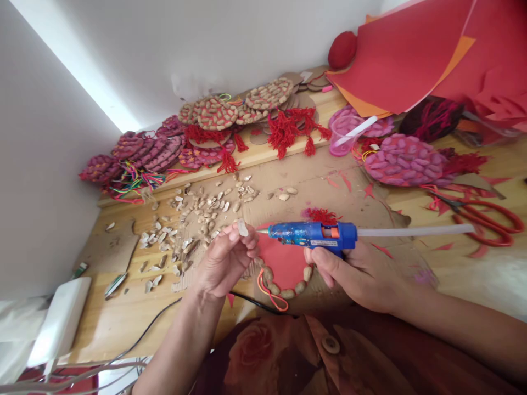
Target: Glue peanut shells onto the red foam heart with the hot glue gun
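Observation:
My right hand (pixel 349 269) is wrapped round the handle of a blue hot glue gun (pixel 310 236), its nozzle pointing left. A long whitish glue stick (pixel 415 231) sticks out of its back end. Between the thumb and fingers of my left hand (pixel 230 249) is a peanut shell half (pixel 242 227), pale inside, close to the nozzle tip. Below the gun lies a red disc (pixel 282 252), partly hidden by it. Several peanut shells (pixel 300 287) line the disc's lower edge, and an orange-pink cord loop (pixel 272 293) hangs there. A red tassel (pixel 323 215) shows behind the gun.
Loose peanut shells (pixel 209 206) lie scattered over cardboard (pixel 263 175) at the left. Finished peanut discs (pixel 216 113) and pink ones (pixel 152 151) line the back. At right are red-handled scissors (pixel 489 219), a pink cup (pixel 343 137) and red paper (pixel 407 55). A black cable (pixel 156 318) crosses the front.

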Demonstrator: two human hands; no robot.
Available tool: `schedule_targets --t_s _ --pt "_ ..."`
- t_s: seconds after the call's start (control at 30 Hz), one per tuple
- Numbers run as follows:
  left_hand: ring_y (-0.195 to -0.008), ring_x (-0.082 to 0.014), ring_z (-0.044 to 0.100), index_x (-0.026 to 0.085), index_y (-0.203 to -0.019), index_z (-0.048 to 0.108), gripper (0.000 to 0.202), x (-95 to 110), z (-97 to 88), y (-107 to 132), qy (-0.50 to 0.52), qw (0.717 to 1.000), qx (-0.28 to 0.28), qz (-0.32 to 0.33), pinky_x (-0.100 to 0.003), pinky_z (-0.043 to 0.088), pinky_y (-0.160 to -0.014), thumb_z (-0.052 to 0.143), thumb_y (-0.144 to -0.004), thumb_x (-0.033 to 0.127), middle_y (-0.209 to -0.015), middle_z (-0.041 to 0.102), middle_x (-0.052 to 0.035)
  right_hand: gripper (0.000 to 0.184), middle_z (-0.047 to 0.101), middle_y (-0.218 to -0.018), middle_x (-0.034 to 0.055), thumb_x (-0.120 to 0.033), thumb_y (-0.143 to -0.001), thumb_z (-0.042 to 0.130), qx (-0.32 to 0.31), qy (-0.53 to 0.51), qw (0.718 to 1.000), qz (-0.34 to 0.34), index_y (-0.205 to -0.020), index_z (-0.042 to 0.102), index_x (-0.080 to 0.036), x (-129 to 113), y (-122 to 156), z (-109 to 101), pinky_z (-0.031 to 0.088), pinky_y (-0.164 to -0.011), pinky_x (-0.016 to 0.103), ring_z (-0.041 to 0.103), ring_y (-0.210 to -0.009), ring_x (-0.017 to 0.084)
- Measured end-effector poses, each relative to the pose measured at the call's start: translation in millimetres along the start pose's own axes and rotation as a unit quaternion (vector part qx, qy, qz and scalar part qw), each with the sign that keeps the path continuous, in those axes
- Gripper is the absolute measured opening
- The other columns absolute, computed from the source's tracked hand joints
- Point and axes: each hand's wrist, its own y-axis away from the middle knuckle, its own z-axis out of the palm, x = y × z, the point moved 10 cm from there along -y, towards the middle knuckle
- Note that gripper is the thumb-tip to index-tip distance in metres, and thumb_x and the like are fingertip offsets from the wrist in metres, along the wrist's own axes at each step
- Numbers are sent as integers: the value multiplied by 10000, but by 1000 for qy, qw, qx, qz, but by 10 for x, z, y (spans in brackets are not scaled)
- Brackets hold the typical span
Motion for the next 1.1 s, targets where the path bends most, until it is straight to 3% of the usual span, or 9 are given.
schedule_targets --t_s 0.1,0.2,0.27,0.37,0.47,0.63,0.7,0.83,1.1 --pt "-663 -94 494 178 -759 698 269 178 -44 5 -47 998 2 29 -193 473 -586 882 -701 367 -696 495 29 458 577 -612 -15 -561 -1020 458 36 -57 997 30 -763 582 -203 100 -38 -70 431 -530 275 540 -536 126" --pt "-675 -113 560 176 -761 746 238 404 -140 -21 -198 976 38 82 -217 512 -631 894 -689 348 -721 619 -8 417 625 -672 -6 -575 -1012 478 76 -119 989 49 -887 626 -206 210 -65 -132 458 -522 261 554 -541 122" --pt "-673 -124 593 173 -789 777 182 524 -133 -58 -338 932 55 120 -213 507 -629 888 -696 283 -743 678 -33 386 664 -744 11 -570 -1004 505 84 -145 984 55 -963 635 -209 263 -74 -130 506 -561 268 605 -596 135" --pt "-673 -141 607 185 -799 799 108 550 24 -140 -492 855 27 160 -209 491 -591 857 -713 214 -755 689 -44 395 694 -859 44 -594 -968 556 90 -178 976 86 -1020 622 -208 347 -74 -97 563 -582 295 647 -639 154" --pt "-694 -155 603 222 -790 798 72 491 185 -204 -572 796 -7 195 -223 495 -610 823 -729 193 -782 674 -38 433 699 -973 72 -634 -935 579 100 -216 964 120 -992 625 -207 431 -82 -64 602 -577 308 660 -646 153" --pt "-696 -160 593 218 -799 754 78 363 325 -249 -725 651 -13 222 -264 470 -658 692 -811 173 -821 651 -40 411 693 -1081 81 -630 -926 600 111 -290 941 137 -947 636 -221 542 -130 -26 644 -672 292 723 -919 206" --pt "-693 -159 595 209 -803 738 96 335 348 -252 -754 617 -13 225 -272 462 -669 654 -832 172 -829 643 -41 395 706 -1092 76 -617 -930 604 110 -312 933 141 -942 631 -223 581 -140 -8 650 -698 296 733 -950 212" --pt "-691 -157 590 207 -793 722 130 312 370 -263 -781 584 -17 221 -270 442 -652 611 -853 172 -836 631 -41 385 725 -1093 77 -600 -947 592 105 -313 932 147 -938 646 -219 629 -146 15 649 -735 298 742 -962 212" --pt "-671 -156 562 208 -775 717 128 292 383 -318 -789 577 -32 211 -269 410 -626 624 -855 171 -798 603 -33 390 710 -1116 78 -605 -944 591 98 -311 933 154 -948 645 -219 636 -153 28 650 -736 286 739 -964 207"
